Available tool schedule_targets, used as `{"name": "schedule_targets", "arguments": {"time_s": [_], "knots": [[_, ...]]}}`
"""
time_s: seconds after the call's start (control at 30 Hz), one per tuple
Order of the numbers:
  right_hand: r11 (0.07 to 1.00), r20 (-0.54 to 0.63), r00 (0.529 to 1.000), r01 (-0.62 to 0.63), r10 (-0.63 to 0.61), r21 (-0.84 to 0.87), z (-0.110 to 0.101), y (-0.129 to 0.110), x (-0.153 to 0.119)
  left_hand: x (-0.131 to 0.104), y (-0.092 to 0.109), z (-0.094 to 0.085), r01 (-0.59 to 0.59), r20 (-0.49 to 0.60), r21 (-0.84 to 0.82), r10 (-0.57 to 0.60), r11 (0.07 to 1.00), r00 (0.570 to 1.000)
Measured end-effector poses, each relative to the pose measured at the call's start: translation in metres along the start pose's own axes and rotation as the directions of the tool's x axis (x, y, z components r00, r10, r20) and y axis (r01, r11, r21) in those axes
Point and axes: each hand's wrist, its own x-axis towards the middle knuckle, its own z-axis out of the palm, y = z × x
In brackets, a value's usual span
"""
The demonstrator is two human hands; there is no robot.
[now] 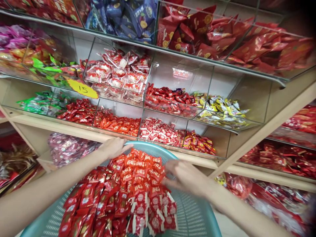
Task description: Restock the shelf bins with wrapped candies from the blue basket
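Left hand (114,147): fingers spread flat on basket (197,214) rim, grasping nothing
Right hand (184,176): blurred, at edge of orange candies (140,168); grip unclear
Candies: piled in basket, below shelf (247,171)
Red packs (86,200): beside them

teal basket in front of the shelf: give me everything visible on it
The teal basket looks like perforated plastic with a smooth rolled rim, round, held low before the shelf. Piles of wrapped candies, orange-red, dark red and red-white, fill it. The left hand rests on its far rim; the blurred right hand is over the candies.
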Motion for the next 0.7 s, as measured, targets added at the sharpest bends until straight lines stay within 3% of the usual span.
{"name": "schedule_targets", "arguments": {"time_s": [0.13,0.27,0.43,0.7], "knots": [[0.979,-0.186,0.966,-0.196,0.182,-0.057,-0.024,0.045,0.038,-0.001,0.002,-0.002,0.006,0.000,0.008,-0.006,1.000,1.000],[0.932,-0.210,0.921,-0.353,0.329,-0.086,-0.023,0.076,0.070,-0.002,0.000,-0.001,0.011,-0.008,0.009,-0.011,1.000,1.000],[0.921,-0.192,0.910,-0.385,0.368,-0.057,-0.010,0.084,0.087,-0.002,-0.003,0.001,0.001,-0.015,0.013,0.000,1.000,1.000],[0.906,-0.220,0.885,-0.423,0.411,-0.009,-0.002,0.086,0.088,-0.002,0.000,-0.001,-0.002,-0.004,0.037,0.003,0.999,1.000]]}}
